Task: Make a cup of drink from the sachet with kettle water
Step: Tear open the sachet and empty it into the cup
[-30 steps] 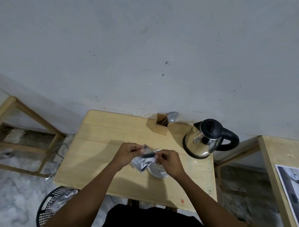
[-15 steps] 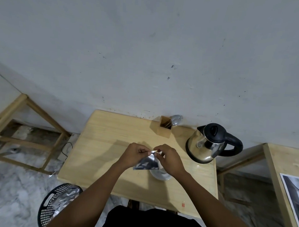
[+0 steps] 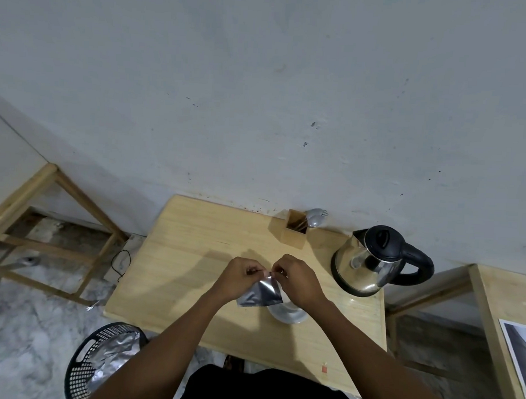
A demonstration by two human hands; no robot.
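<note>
Both hands raised over the middle of the pale wooden worktop point(image 3: 178, 256), knuckles toward the camera. Left hand point(image 3: 240, 275) and right hand point(image 3: 297, 280) meet at the top edge of a silver foil sachet point(image 3: 262, 294); fingers of each pinched narrow on that edge, close together, nearly touching. Sachet hangs below the pinch, crumpled, slanting down to the left. Whether it is torn open: cannot tell.

Directly beneath the sachet and right hand, a round white cup point(image 3: 287, 313) stands on the worktop, only its near rim showing. Contents not visible.

Right of the hands, near the worktop's right edge: stainless-steel electric kettle with black lid and black handle point(image 3: 373, 261), upright, lid down, handle pointing right. Well apart from the cup.

Far side, against the grey wall: small square wooden holder point(image 3: 292, 230) with metal cutlery point(image 3: 313, 218) standing in it, a spoon bowl and fork tines leaning toward the wall.

On the floor at near left, just beside the worktop corner: black plastic mesh basket point(image 3: 83, 360) with crumpled silver foil point(image 3: 113, 352) inside.
</note>
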